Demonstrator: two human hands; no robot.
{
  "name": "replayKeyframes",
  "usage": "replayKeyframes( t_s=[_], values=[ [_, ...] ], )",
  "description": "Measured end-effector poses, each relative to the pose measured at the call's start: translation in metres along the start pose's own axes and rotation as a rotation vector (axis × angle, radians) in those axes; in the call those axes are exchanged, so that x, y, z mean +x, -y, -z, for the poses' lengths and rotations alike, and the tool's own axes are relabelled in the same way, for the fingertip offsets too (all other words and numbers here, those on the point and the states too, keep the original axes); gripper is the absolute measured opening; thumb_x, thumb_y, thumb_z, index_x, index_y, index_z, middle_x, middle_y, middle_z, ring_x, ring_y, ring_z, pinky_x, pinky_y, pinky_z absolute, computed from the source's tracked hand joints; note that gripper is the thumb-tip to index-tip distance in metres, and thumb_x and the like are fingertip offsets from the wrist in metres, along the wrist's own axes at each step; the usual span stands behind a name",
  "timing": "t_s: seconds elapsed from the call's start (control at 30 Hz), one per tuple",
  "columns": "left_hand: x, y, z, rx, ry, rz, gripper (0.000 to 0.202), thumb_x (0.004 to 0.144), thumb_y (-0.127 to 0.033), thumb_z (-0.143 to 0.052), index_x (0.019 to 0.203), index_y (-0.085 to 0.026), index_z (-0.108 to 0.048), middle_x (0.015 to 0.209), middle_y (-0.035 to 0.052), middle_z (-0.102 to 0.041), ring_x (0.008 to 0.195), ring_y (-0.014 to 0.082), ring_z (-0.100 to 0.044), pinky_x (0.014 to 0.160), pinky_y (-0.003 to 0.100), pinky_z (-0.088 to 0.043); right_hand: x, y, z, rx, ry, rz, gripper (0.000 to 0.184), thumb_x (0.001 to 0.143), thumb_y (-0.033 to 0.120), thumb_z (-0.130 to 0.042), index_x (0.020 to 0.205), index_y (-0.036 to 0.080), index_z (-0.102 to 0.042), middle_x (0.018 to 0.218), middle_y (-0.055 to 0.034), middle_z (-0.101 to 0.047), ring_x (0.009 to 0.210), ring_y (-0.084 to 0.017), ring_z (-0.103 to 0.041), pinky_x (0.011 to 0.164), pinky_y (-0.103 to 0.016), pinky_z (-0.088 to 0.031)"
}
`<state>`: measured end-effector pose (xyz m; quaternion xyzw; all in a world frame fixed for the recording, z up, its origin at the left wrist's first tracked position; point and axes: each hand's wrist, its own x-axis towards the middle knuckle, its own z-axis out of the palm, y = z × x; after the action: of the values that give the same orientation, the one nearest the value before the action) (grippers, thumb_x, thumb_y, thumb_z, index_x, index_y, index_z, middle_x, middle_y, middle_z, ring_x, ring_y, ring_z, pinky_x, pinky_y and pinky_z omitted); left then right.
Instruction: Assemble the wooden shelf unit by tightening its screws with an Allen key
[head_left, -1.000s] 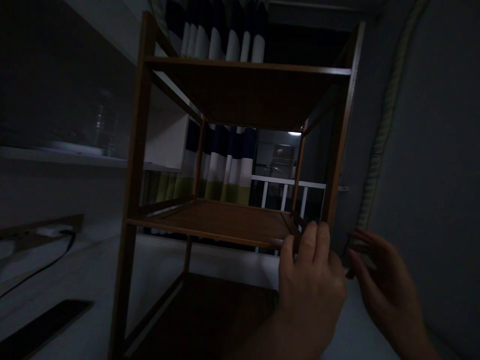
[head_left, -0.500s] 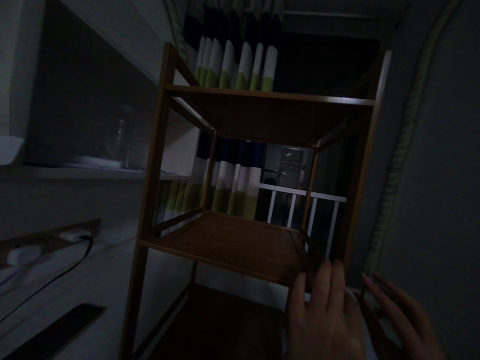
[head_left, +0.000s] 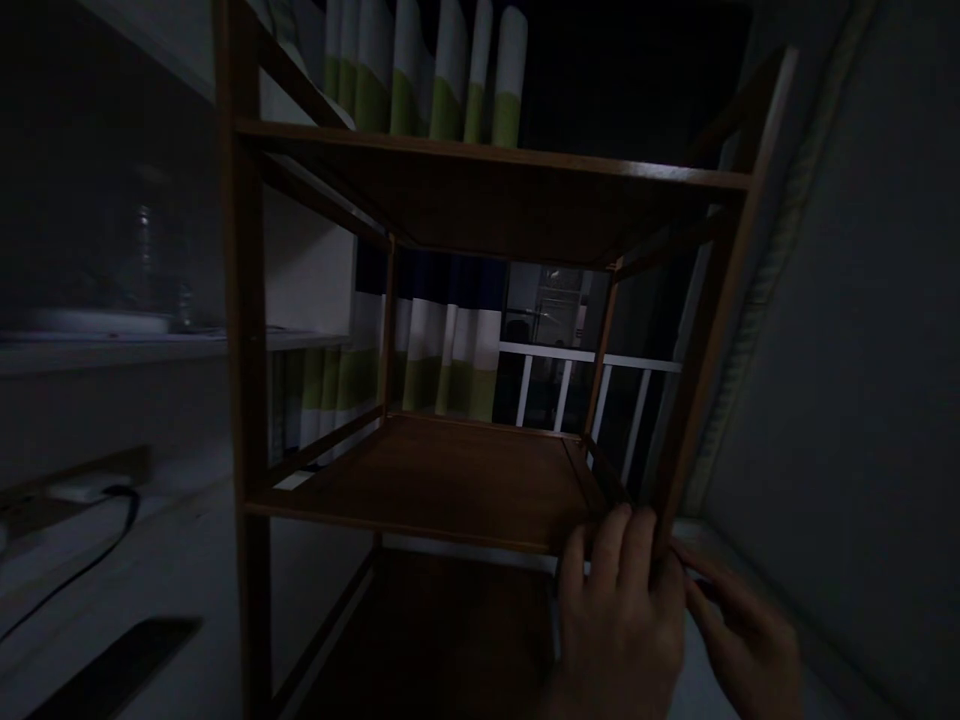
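Observation:
A brown wooden shelf rack with several tiers stands in front of me in a dim room. My left hand is closed round the rack's front right post at the level of the middle shelf, fingers on the shelf's corner. Just to the right, my right hand has its fingers on the same post from the outer side. Nothing stands on the shelves I can see.
A grey wall runs close along the right. Striped curtains and a white railing lie behind the rack. On the left are a ledge with a clear bottle, a black cable and a dark flat object.
My right hand has closed in from open air onto the rack's right post. The left hand stays on the corner. The view has shifted and the rack appears closer and more to the left.

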<state>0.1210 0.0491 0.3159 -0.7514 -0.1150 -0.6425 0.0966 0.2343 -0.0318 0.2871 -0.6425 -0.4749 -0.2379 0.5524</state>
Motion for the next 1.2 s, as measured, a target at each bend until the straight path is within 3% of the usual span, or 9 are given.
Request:
replayKeyframes(
  t_s=[0.13, 0.23, 0.4, 0.6, 0.77, 0.93, 1.07, 1.2],
  values=[
    [0.001, 0.003, 0.004, -0.066, 0.088, -0.003, 0.014, 0.071, -0.027, -0.061, 0.085, -0.027, -0.061, 0.11, -0.0021, -0.054, 0.102, 0.0169, -0.046, 0.081, 0.034, -0.037, -0.022, 0.005, -0.004, 0.2, -0.029, -0.26, 0.021, 0.069, 0.031, -0.062, 0.087, 0.021, -0.058, 0.081, -0.0042, -0.065, 0.064, -0.016, -0.062, 0.047, -0.021, -0.052],
    [0.001, 0.005, 0.006, -0.097, 0.125, 0.01, 0.017, 0.07, -0.027, -0.063, 0.086, -0.027, -0.061, 0.111, -0.0013, -0.054, 0.101, 0.0178, -0.045, 0.078, 0.034, -0.037, -0.033, 0.012, -0.005, 0.23, -0.064, -0.28, 0.016, 0.07, 0.027, -0.062, 0.083, 0.021, -0.054, 0.08, -0.0034, -0.062, 0.07, -0.016, -0.061, 0.048, -0.021, -0.051],
    [0.0, 0.006, 0.005, -0.135, 0.109, 0.033, 0.019, 0.069, -0.022, -0.062, 0.087, -0.028, -0.062, 0.108, -0.0009, -0.055, 0.099, 0.0188, -0.046, 0.08, 0.036, -0.034, -0.038, 0.024, -0.004, -0.034, -0.004, -0.035, 0.013, 0.075, 0.023, -0.055, 0.088, 0.022, -0.058, 0.085, -0.0047, -0.063, 0.076, -0.016, -0.06, 0.057, -0.023, -0.052],
    [0.001, 0.004, 0.004, -0.164, 0.049, 0.037, 0.015, 0.071, -0.021, -0.059, 0.085, -0.027, -0.063, 0.104, 0.0009, -0.058, 0.096, 0.0202, -0.047, 0.081, 0.039, -0.031, -0.035, 0.027, -0.004, -0.245, -0.093, 0.349, 0.027, 0.076, 0.009, -0.05, 0.096, 0.023, -0.057, 0.08, -0.0047, -0.063, 0.071, -0.015, -0.06, 0.057, -0.027, -0.052],
    [0.004, 0.004, 0.006, -0.188, 0.072, 0.04, 0.015, 0.072, -0.02, -0.058, 0.083, -0.027, -0.064, 0.101, 0.0019, -0.059, 0.094, 0.0205, -0.047, 0.079, 0.038, -0.032, -0.03, 0.024, 0.011, -0.314, -0.083, 0.432, 0.032, 0.072, 0.008, -0.056, 0.098, 0.027, -0.06, 0.087, -0.0052, -0.063, 0.075, -0.016, -0.06, 0.057, -0.027, -0.052],
    [0.005, 0.003, 0.009, -0.171, 0.055, 0.042, 0.016, 0.073, -0.018, -0.057, 0.083, -0.027, -0.064, 0.101, 0.0018, -0.06, 0.094, 0.0207, -0.047, 0.079, 0.038, -0.032, -0.016, 0.032, 0.023, -0.191, -0.053, 0.342, 0.028, 0.073, 0.01, -0.056, 0.096, 0.026, -0.06, 0.089, -0.005, -0.063, 0.081, -0.018, -0.059, 0.065, -0.032, -0.051],
    [0.004, 0.002, 0.009, -0.171, 0.066, 0.06, 0.015, 0.073, -0.019, -0.057, 0.084, -0.027, -0.064, 0.101, 0.0019, -0.06, 0.095, 0.021, -0.047, 0.079, 0.038, -0.032, 0.007, 0.041, 0.02, 0.018, -0.095, 0.028, 0.021, 0.076, 0.018, -0.056, 0.096, 0.023, -0.058, 0.082, -0.0025, -0.063, 0.062, -0.012, -0.058, 0.052, -0.024, -0.05],
    [0.006, 0.002, 0.008, -0.164, 0.053, 0.064, 0.014, 0.073, -0.019, -0.057, 0.083, -0.027, -0.064, 0.1, 0.0022, -0.06, 0.094, 0.0211, -0.048, 0.078, 0.038, -0.032, 0.034, 0.04, 0.006, 0.371, -0.102, -0.228, 0.028, 0.072, 0.028, -0.06, 0.097, 0.021, -0.05, 0.063, 0.0033, -0.058, 0.049, -0.008, -0.052, 0.042, -0.019, -0.043]
  ],
)
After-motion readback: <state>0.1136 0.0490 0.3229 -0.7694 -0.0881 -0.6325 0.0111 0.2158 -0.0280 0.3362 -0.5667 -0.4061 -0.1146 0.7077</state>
